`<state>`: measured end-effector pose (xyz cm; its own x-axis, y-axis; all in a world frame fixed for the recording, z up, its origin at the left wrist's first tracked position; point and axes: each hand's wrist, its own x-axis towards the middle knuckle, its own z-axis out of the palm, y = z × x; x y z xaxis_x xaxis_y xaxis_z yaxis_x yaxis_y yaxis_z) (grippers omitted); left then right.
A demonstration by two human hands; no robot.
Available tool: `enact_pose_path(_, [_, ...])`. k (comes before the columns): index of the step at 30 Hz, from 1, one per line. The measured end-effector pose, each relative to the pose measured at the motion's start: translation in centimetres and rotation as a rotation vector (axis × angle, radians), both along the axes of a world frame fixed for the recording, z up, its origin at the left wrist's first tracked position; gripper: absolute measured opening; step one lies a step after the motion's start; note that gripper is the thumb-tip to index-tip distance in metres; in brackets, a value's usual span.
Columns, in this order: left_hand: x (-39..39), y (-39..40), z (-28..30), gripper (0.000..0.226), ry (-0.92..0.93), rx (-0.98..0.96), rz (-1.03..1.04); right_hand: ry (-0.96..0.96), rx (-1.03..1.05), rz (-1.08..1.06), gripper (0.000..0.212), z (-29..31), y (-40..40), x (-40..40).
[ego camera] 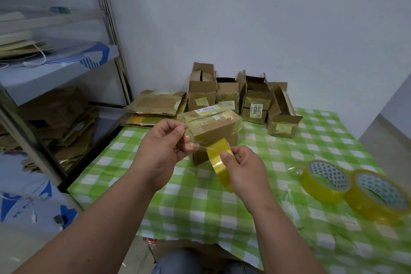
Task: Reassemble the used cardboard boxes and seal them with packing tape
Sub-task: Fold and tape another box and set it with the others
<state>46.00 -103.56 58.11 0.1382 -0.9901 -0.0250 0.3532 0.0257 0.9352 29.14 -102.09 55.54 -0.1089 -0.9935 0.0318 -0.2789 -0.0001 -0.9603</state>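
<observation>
A closed cardboard box (213, 128) with old tape and labels stands on the green checked tablecloth (200, 207), just beyond my hands. My right hand (245, 169) grips a yellowish roll of packing tape (219, 162) held on edge in front of the box. My left hand (165, 147) pinches the clear free end of the tape (201, 146), drawn a short way off the roll. Both hands hover above the table, near the box's front face.
Two more tape rolls (324, 180) (378, 196) lie at the right. Several open boxes (255, 100) stand at the back by the wall, and flattened cartons (155, 104) lie at the back left. A metal shelf (66, 87) with cardboard stands to the left.
</observation>
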Motion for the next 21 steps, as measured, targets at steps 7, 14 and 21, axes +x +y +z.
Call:
enact_pose_path(7, [0.4,-0.1,-0.2,0.015,0.084,0.049,0.063,-0.019,0.017,0.084,0.04,0.0,-0.1,-0.7])
enact_pose_path(14, [-0.2,-1.1,0.5,0.014,0.025,0.109,0.133,-0.085,0.062,0.235,0.02,0.5,-0.3,-1.8])
enact_pose_path(21, [0.3,-1.0,0.3,0.012,0.046,0.166,0.168,-0.072,0.07,0.276,0.036,0.2,-0.1,-2.1])
